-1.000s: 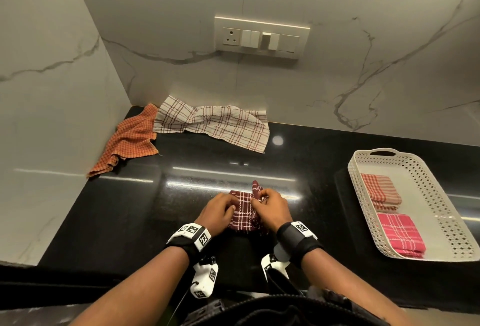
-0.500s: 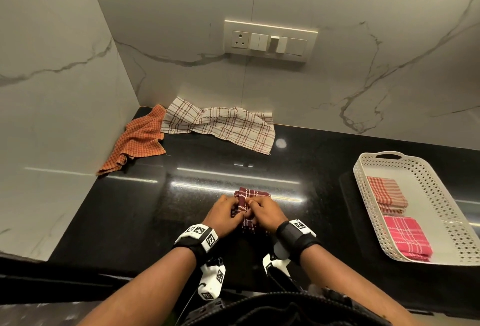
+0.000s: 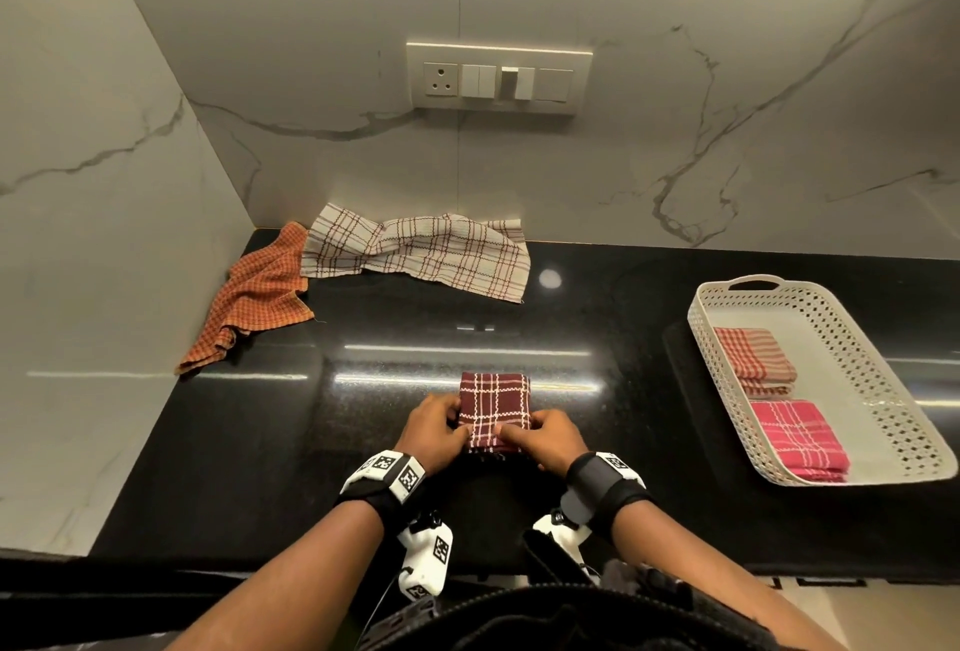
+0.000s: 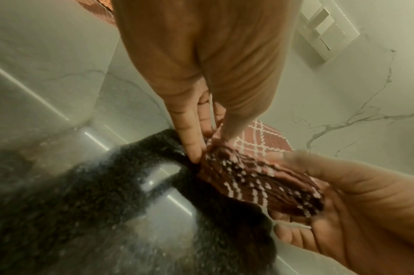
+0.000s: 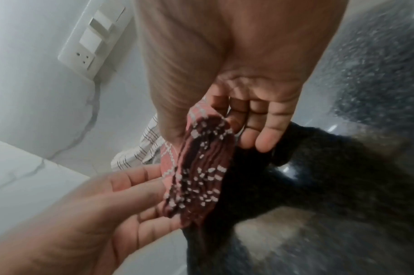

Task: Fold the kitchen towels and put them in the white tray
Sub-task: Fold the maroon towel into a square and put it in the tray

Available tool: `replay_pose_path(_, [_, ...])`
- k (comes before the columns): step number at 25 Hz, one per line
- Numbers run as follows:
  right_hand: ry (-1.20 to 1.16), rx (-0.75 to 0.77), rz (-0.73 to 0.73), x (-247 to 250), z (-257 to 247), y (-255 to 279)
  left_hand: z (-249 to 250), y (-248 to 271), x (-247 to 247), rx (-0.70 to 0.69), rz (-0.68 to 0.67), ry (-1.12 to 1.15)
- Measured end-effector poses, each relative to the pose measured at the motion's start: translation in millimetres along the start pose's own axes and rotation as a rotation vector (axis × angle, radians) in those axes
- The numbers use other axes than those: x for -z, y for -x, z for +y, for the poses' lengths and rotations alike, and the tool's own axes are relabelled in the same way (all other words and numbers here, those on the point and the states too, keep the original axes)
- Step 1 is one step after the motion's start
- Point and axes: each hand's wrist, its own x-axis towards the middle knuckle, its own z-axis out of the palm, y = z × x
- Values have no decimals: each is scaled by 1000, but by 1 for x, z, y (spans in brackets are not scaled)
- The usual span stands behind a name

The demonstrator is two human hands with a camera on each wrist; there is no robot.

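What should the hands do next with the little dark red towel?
Probably lift the dark red towel and carry it right to the white tray. It already looks folded into a small square, the left hand and right hand pinch its near edge, and the tray holds two folded towels beside bare floor.

the maroon towel [image 3: 494,403], bunched and half upright between the hands a second ago, now lies as a flat folded square, the left hand [image 3: 434,424] and right hand [image 3: 543,437] pinching its near corners.
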Motion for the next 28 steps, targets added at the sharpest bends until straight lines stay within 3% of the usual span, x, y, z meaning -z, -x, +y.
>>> replay_pose_path(7, [-273,218,-25,41,-46,15,27,-6,48,-76,46,307])
replay_pose_path(11, [-461,335,-63,78,-86,31,68,-13,75,-178,-69,528])
replay_pose_path(16, [-817,418,45,79,-117,42,101,-14,74,-227,68,774])
replay_pose_path(23, [-826,387,362,58,-138,43,112,-22,72,-276,14,755])
replay_pose_path(25, [-793,408,418,56,-135,43,115,-25,73,-239,-22,799])
replay_pose_path(28, [-777,412,454,57,-124,43,119,-33,65,-269,39,775])
